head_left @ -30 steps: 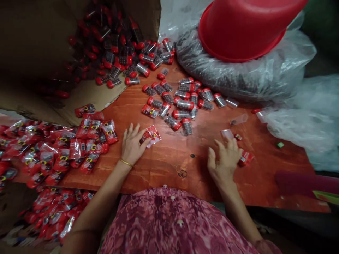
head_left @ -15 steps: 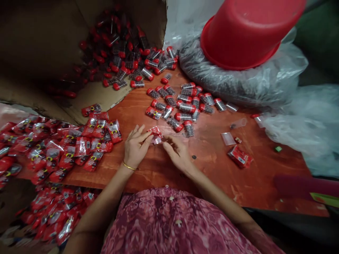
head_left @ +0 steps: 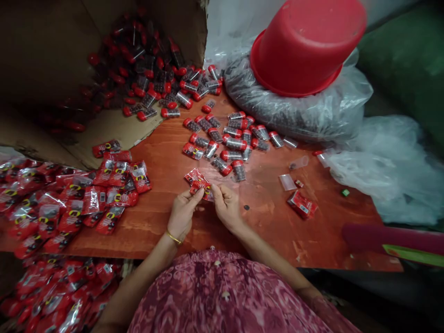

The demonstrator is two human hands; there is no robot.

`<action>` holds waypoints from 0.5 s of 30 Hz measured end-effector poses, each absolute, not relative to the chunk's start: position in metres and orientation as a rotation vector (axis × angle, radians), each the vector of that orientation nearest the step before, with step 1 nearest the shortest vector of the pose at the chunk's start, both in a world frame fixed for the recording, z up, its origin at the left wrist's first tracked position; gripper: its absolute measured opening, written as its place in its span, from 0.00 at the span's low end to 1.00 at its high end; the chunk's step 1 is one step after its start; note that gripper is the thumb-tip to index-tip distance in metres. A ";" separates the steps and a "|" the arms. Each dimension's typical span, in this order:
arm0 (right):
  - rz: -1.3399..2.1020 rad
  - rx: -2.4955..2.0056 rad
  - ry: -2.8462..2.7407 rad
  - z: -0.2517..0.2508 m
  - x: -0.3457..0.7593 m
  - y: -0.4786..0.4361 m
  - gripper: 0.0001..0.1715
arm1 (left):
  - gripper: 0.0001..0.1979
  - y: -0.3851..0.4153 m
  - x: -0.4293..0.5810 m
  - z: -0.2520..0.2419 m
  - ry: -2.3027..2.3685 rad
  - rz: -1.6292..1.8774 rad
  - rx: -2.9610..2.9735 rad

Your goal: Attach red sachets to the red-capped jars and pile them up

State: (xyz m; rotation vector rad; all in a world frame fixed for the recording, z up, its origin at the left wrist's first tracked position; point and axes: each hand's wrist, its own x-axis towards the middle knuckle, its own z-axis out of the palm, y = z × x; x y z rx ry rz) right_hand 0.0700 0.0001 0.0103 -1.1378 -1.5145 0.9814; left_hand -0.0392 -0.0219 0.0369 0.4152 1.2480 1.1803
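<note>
Between my two hands is a small red printed packet, held up just over the table. My left hand pinches its near left edge between thumb and fingers. With thumb and fingertips my right hand grips the right side of the same packet. My fingers cover its lower part, so I cannot see whether anything is inside. Just beyond lie several clear plastic tubes with red caps, filled with dark round pieces. A similar red packet rests at their left edge.
Red filled packets are heaped on the left, with more below the table edge. A cardboard box spills capped tubes at the back. A red tub stands upside down on a plastic bag. A purple-handled object is at right.
My hands have drawn the packet slightly nearer to me. The right thumb and fingers have closed on its right side, and the packet's printed face now shows. The view has shifted a little.
</note>
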 end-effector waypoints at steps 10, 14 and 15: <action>0.251 -1.497 -2.264 0.016 0.103 0.064 0.18 | 0.21 -0.006 -0.058 0.037 1.293 1.312 0.222; 0.148 -1.642 -2.385 0.010 0.113 0.055 0.20 | 0.21 -0.006 -0.056 0.035 1.270 1.269 0.200; 0.159 -1.649 -2.372 0.009 0.116 0.048 0.21 | 0.21 -0.006 -0.056 0.034 1.269 1.258 0.191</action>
